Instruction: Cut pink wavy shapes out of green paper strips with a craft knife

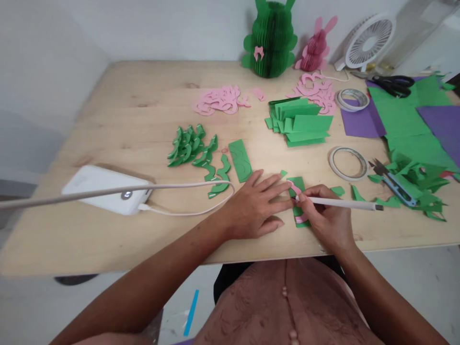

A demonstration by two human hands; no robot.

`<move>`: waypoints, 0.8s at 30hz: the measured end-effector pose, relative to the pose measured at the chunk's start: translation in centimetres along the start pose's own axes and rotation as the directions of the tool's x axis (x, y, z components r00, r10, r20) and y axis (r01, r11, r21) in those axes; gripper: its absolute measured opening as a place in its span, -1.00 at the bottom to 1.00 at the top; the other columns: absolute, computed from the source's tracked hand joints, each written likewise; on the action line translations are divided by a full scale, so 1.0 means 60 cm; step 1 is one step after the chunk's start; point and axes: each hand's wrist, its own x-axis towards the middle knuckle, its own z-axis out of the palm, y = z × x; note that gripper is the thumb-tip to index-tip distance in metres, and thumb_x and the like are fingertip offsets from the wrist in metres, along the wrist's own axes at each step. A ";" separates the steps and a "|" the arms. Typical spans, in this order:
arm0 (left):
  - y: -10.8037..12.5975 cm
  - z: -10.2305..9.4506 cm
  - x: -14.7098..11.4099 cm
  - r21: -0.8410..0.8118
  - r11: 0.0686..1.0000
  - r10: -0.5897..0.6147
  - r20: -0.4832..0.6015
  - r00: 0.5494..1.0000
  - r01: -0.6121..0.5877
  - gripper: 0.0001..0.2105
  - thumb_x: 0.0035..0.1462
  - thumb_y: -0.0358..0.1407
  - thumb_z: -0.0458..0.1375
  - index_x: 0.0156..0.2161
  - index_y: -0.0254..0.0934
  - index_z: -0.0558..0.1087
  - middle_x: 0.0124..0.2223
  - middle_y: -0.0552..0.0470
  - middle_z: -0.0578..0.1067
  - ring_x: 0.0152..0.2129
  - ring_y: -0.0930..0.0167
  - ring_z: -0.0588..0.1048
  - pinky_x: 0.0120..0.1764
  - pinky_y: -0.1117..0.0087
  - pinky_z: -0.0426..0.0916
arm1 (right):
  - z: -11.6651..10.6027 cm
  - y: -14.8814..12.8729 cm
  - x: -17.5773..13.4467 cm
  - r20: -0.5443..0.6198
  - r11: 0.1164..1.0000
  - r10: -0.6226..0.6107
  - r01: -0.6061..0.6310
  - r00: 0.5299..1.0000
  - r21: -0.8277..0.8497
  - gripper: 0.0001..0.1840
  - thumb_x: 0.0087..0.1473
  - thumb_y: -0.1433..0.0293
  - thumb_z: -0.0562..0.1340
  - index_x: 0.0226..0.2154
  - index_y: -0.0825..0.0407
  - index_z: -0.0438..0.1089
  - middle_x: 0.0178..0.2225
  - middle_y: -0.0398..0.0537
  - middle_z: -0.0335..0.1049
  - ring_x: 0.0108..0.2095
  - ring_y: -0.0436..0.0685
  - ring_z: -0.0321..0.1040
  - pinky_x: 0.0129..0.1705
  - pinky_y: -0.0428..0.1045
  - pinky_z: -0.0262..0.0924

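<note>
My right hand [327,218] grips a white pen [347,203], its tip down at a pink paper cutout [295,188]. Under that cutout lies a small green paper strip [304,224]. With fingers spread, my left hand [257,206] lies flat, its fingertips on the strip and the cutout's edge. Part of the cutout is hidden by my fingers. Just beyond my left hand is a green paper rectangle [240,160] with curved lines drawn on it. Several curved green cut pieces [189,146] sit to its left.
A white power bank [108,191] with a cable [187,184] lies at left. Folded green strips [305,122], pink cutouts [219,100], and tape rolls [348,163] are farther back. Blue-handled scissors [398,187] rest among green scraps at right. Paper figures [271,40] and a fan [370,43] stand behind.
</note>
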 end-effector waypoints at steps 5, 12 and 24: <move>0.001 -0.001 0.000 0.006 1.000 0.002 -0.007 1.000 -0.002 -0.52 0.28 -0.12 0.09 0.27 -0.11 0.26 0.36 -0.12 0.16 0.30 0.04 0.10 0.25 -0.16 -0.08 | 0.000 0.003 0.000 0.005 1.000 0.003 -0.003 1.000 0.021 -0.79 0.10 0.22 0.28 -0.42 0.00 0.36 -0.57 -0.21 0.37 -0.64 -0.02 0.33 -0.64 -0.10 0.30; 0.001 0.000 0.001 0.009 1.000 0.000 0.000 1.000 0.000 -0.51 0.28 -0.12 0.09 0.27 -0.12 0.26 0.37 -0.11 0.15 0.30 0.04 0.10 0.26 -0.17 -0.09 | 0.002 -0.006 0.001 -0.009 1.000 -0.008 0.008 1.000 0.018 -0.82 0.08 0.26 0.27 -0.46 -0.01 0.35 -0.60 -0.23 0.35 -0.66 -0.03 0.32 -0.67 -0.13 0.28; 0.000 -0.001 0.000 0.003 1.000 0.005 0.000 1.000 -0.005 -0.52 0.29 -0.13 0.07 0.28 -0.13 0.25 0.37 -0.11 0.15 0.30 0.05 0.09 0.25 -0.17 -0.09 | 0.002 -0.006 -0.001 -0.029 1.000 -0.007 0.007 1.000 -0.001 -0.83 0.08 0.26 0.27 -0.45 -0.02 0.34 -0.60 -0.24 0.35 -0.66 -0.02 0.34 -0.67 -0.12 0.27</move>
